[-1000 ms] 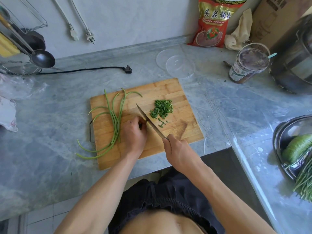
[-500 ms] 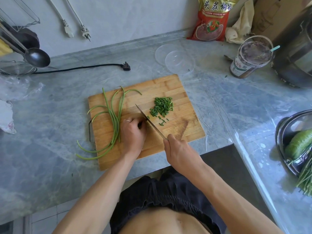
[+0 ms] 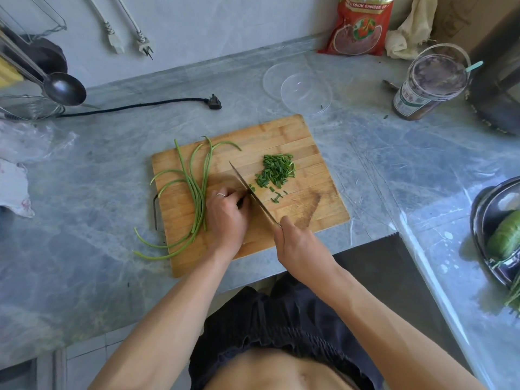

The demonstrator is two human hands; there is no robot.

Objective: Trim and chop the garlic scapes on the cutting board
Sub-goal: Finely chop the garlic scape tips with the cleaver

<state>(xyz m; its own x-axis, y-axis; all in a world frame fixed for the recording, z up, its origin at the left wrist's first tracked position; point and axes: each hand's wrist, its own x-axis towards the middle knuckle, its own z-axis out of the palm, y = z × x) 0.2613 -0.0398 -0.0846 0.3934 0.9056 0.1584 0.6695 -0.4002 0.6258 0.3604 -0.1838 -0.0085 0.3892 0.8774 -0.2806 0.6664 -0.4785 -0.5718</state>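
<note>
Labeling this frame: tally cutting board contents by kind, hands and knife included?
Whole garlic scapes: 5, roughly, since they overlap
Chopped pile: 1
Knife: 1
Hands: 2, left hand, right hand
Cutting board: 1
Total: 10

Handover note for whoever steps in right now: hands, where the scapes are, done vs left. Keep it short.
Right hand: grips the knife handle, blade angled across the cutting board beside the left fingertips.
Left hand: fingers curled on the board at the blade; what it pins is hidden under them.
Chopped pieces: small pile right of the blade, a few strays nearer the knife.
Whole garlic scapes: bunch on the board's left part, curled ends hanging over the left edge onto the counter.
Done: one pile chopped.
Left: the whole bunch is uncut; feed it to the knife and chop.
</note>
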